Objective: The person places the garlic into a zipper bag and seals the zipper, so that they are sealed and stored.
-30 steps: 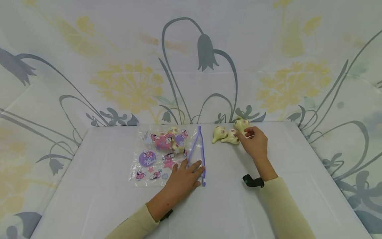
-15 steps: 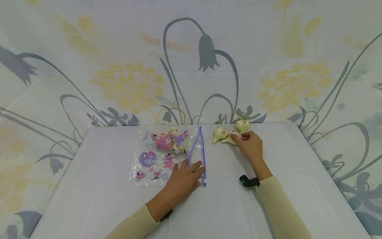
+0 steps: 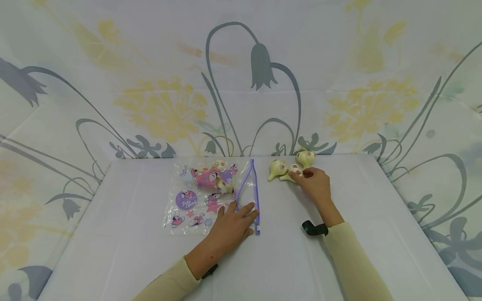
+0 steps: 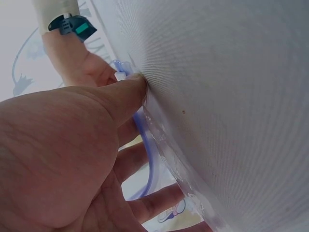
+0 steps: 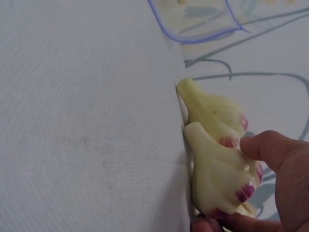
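Observation:
Three pale garlic bulbs with purple-red marks lie at the back of the table. My right hand point(image 3: 316, 186) grips the middle garlic bulb point(image 5: 217, 176), thumb on one side and fingers on the other, while it still lies on the cloth. Close beside it are the left garlic bulb point(image 3: 278, 167) and the rear garlic bulb point(image 3: 306, 158). My left hand point(image 3: 231, 223) rests with spread fingers on a clear zip bag point(image 3: 188, 217) near its mouth. Purple zip edges point(image 3: 256, 188) stand apart there. Similar pale bulbs point(image 3: 224, 187) show inside the bag, partly hidden by its cartoon print.
A white cloth point(image 3: 278, 259) covers the table. Behind it and at the sides hangs a curtain point(image 3: 331, 54) with grey and yellow flowers. Each wrist wears a black camera; the right camera point(image 3: 314, 228) shows plainly.
My right hand has shifted left and slightly down, from between the rear and middle bulbs onto the middle garlic bulb, which it now grips. My left hand and the bag have stayed in place.

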`<action>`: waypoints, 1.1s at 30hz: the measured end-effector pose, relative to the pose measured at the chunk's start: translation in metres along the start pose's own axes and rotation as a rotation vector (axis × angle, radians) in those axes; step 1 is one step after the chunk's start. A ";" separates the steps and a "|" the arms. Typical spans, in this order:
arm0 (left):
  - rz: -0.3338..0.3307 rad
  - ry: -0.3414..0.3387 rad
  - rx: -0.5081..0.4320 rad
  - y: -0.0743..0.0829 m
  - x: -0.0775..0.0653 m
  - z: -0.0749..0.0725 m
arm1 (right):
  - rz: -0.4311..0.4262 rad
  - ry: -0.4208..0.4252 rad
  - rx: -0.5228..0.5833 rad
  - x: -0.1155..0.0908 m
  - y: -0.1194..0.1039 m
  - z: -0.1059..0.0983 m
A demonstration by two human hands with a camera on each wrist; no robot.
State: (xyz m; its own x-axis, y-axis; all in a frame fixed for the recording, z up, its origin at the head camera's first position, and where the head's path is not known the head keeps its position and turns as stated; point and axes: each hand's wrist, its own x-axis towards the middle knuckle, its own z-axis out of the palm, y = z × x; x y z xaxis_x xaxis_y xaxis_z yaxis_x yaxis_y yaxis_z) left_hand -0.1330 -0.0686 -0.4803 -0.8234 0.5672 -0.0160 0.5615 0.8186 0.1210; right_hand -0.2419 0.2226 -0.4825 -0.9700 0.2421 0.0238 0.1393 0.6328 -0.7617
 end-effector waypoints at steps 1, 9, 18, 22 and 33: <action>0.000 0.000 0.001 0.000 0.000 0.000 | 0.005 -0.006 0.001 0.000 0.000 -0.001; 0.006 0.004 0.004 0.000 -0.001 0.000 | 0.025 -0.028 0.013 -0.006 -0.005 -0.008; 0.013 0.001 0.031 0.001 -0.002 -0.003 | -0.050 -0.007 0.024 -0.009 -0.007 -0.014; 0.018 0.027 0.033 0.002 -0.003 -0.003 | -0.099 -0.026 0.025 -0.009 -0.010 -0.014; 0.016 0.036 0.032 0.003 -0.004 -0.006 | -0.277 -0.095 0.026 -0.019 -0.028 -0.008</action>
State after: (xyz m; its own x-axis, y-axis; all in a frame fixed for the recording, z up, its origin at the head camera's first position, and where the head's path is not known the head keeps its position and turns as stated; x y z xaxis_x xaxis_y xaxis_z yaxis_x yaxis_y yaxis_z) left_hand -0.1286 -0.0685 -0.4735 -0.8167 0.5766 0.0217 0.5761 0.8125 0.0891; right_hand -0.2253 0.2058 -0.4568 -0.9848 -0.0077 0.1735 -0.1374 0.6460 -0.7509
